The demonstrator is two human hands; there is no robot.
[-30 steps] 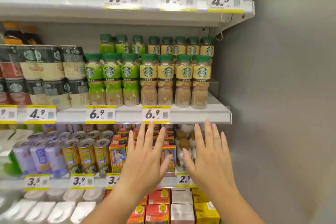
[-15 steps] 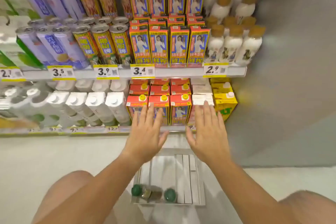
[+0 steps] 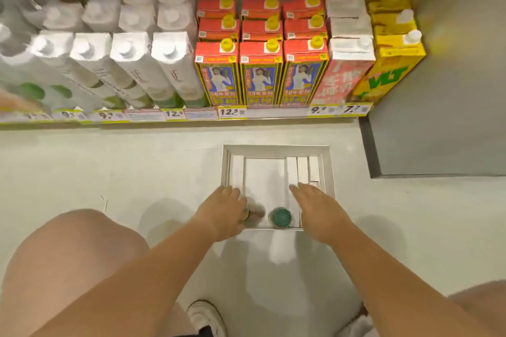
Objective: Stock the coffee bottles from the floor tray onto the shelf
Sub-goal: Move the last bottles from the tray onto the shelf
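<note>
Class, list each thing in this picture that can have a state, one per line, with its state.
Floor tray: on the floor, mostly bare.
Green-capped bottle: upright at the tray's near edge, untouched.
Second bottle: blurred, partly hidden under the left hand.
Left hand: over that bottle; grip unclear.
Right hand: open, holding nothing.

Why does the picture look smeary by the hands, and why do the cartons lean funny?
Head view: the left hand and the bottle beside it are motion-blurred; the green-capped bottle is sharper. The wide-angle lens makes the white cartons fan outward, and soft shadows fall on the floor.
</note>
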